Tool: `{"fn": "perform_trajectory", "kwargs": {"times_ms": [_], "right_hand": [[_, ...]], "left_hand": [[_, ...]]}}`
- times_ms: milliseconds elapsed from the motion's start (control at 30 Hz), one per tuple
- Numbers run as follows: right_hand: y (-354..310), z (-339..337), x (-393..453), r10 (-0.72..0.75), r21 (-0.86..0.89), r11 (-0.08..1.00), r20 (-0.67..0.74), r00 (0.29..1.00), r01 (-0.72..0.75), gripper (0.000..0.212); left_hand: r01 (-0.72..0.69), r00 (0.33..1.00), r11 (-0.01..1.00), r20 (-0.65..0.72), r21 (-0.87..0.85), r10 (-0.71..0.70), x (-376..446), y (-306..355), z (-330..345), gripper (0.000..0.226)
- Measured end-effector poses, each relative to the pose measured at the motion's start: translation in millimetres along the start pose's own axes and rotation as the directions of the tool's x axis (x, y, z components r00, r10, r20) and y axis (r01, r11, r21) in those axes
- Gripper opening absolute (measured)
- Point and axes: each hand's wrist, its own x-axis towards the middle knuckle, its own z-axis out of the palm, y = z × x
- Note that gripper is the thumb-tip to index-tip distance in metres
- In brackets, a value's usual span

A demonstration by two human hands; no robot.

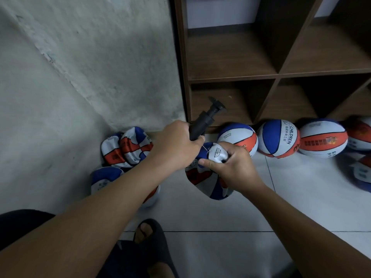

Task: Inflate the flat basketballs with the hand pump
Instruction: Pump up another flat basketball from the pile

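The fingers of the right hand (232, 165) curl round a bunched fold of the flat basketball (208, 177), pinching the white panel with its print up toward twelve o'clock. The fingers of the left hand (176, 145) wrap the barrel of the hand pump (202, 123), whose handle points to about one o'clock, plunger pushed in. A thin needle runs from the pump's base to the pinched fold; whether it sits in the valve I cannot tell.

The held ball hangs limp above the floor (241, 217), so it looks light, soft and floppy, likely to slide or fold away from the needle. The sound hold, I judge, is just beside the valve, stiffening the skin there.

At nine o'clock of the hands lie more flat balls (128, 147) against the wall; at three o'clock round inflated balls (279, 141) sit by the shelf (277, 75).
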Motion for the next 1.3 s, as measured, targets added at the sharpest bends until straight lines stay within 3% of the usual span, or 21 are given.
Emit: {"fn": "perform_trajectory", "kwargs": {"times_ms": [200, 433, 767, 967, 1300], "right_hand": [[1.4, -6.6, 6.2, -0.024, -0.049, 0.999, -0.014, 1.0, 0.024, 0.039], [4.3, -7.7, 12.2, -0.031, -0.1, 0.995, -0.023, 0.999, 0.029, 0.055], [8.3, -4.3, 14.0, -0.012, -0.083, 0.997, -0.025, 1.0, 0.01, 0.042], [10.8, -9.9, 18.7, -0.01, -0.1, 0.995, -0.024, 1.0, 0.007, 0.051], [11.3, -9.6, 18.7, -0.031, -0.115, 0.993, -0.041, 0.999, 0.026, 0.056]], "left_hand": [[0.029, 0.999, 0.997, 0.036, -0.069, -0.027, 8.2, 2.9, 1.7, 0.021], [0.047, 0.999, 0.994, 0.027, -0.095, -0.045, 10.7, 6.7, 4.0, 0.022], [0.071, 0.997, 0.996, 0.036, -0.053, -0.07, 16.5, 2.8, 4.9, 0.015], [0.118, 0.993, 0.98, 0.051, -0.163, -0.111, 18.2, 5.3, 6.0, 0.016], [0.118, 0.993, 0.98, 0.05, -0.163, -0.111, 21.2, 4.1, 9.8, 0.016]]}}
